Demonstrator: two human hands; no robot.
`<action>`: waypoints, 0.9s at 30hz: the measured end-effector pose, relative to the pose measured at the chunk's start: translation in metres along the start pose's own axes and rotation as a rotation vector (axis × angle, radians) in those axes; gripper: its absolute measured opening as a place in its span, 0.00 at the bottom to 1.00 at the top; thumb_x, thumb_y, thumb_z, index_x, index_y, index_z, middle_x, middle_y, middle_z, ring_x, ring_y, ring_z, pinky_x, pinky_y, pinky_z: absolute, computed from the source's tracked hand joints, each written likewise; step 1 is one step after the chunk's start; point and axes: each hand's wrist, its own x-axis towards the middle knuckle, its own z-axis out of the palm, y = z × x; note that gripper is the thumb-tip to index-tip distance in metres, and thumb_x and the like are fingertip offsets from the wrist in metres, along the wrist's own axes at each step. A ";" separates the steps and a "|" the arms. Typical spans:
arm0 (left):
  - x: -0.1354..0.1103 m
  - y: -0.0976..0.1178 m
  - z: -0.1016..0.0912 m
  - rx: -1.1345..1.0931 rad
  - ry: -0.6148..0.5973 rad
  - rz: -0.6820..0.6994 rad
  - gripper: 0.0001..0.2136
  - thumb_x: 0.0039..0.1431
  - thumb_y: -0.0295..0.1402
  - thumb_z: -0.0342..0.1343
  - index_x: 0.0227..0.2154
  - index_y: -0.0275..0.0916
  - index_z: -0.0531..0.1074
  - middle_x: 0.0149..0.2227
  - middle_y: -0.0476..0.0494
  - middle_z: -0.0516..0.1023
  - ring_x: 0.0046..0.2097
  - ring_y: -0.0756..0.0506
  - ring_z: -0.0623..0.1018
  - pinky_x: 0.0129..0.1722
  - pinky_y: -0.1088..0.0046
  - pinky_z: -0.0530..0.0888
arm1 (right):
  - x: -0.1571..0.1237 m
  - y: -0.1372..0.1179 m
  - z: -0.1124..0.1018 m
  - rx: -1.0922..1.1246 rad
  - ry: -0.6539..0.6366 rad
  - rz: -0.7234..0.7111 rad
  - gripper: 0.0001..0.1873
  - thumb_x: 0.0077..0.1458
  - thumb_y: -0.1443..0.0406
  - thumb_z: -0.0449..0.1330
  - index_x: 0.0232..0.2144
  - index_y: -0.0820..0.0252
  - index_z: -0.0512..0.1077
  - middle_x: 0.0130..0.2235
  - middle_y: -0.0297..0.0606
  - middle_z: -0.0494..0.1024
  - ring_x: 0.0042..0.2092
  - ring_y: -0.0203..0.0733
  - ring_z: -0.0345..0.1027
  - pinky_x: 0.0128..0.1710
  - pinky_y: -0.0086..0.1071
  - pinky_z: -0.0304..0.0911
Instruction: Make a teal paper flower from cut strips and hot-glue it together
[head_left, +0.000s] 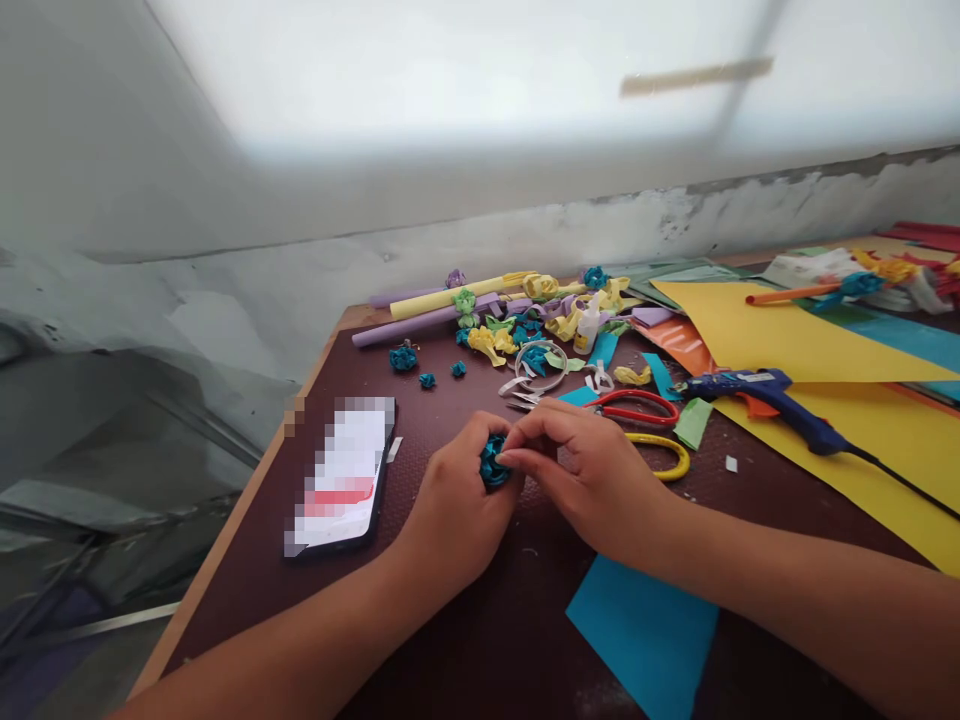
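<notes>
Near the middle of the table, my left hand (pixel 469 500) is closed around a blue paper flower (pixel 493 462), whose curled petals show between the fingers. My right hand (pixel 581 470) meets it from the right, thumb and forefinger pinched together at the flower's edge. Whether a petal lies inside that pinch is hard to see. Just beyond the hands are scissors with red handles (pixel 637 405) and a yellow handle loop (pixel 667 455), partly covered by my right hand. A blue paper sheet (pixel 649 630) lies under my right forearm.
A phone (pixel 345 475) lies on the left. Finished-looking flowers (pixel 403 357), rolled paper tubes (pixel 420 322), scraps and a glue bottle (pixel 587 325) crowd the back. At right, a blue glue gun (pixel 780 400) rests on yellow sheets (pixel 862 450). The table's wooden edge (pixel 247 500) runs along the left.
</notes>
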 end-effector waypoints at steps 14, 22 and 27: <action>0.000 -0.001 -0.001 -0.175 -0.167 0.071 0.09 0.53 0.20 0.55 0.25 0.40 0.62 0.27 0.57 0.67 0.30 0.52 0.65 0.30 0.76 0.63 | 0.000 0.011 -0.006 -0.362 -0.138 -0.523 0.07 0.69 0.71 0.54 0.39 0.63 0.72 0.38 0.40 0.73 0.39 0.42 0.64 0.43 0.36 0.61; -0.007 0.002 -0.005 -0.181 -0.040 0.129 0.08 0.59 0.27 0.60 0.29 0.40 0.66 0.25 0.58 0.66 0.27 0.53 0.63 0.26 0.78 0.62 | -0.003 0.004 -0.011 0.082 -0.009 -0.446 0.07 0.70 0.69 0.55 0.43 0.62 0.73 0.38 0.40 0.73 0.40 0.37 0.68 0.41 0.31 0.66; -0.009 0.000 -0.004 -0.171 0.024 0.181 0.06 0.58 0.28 0.61 0.33 0.42 0.68 0.28 0.57 0.70 0.28 0.53 0.67 0.28 0.79 0.66 | -0.006 0.002 -0.013 0.134 0.027 -0.437 0.03 0.66 0.67 0.62 0.41 0.62 0.73 0.37 0.38 0.74 0.40 0.37 0.69 0.42 0.30 0.66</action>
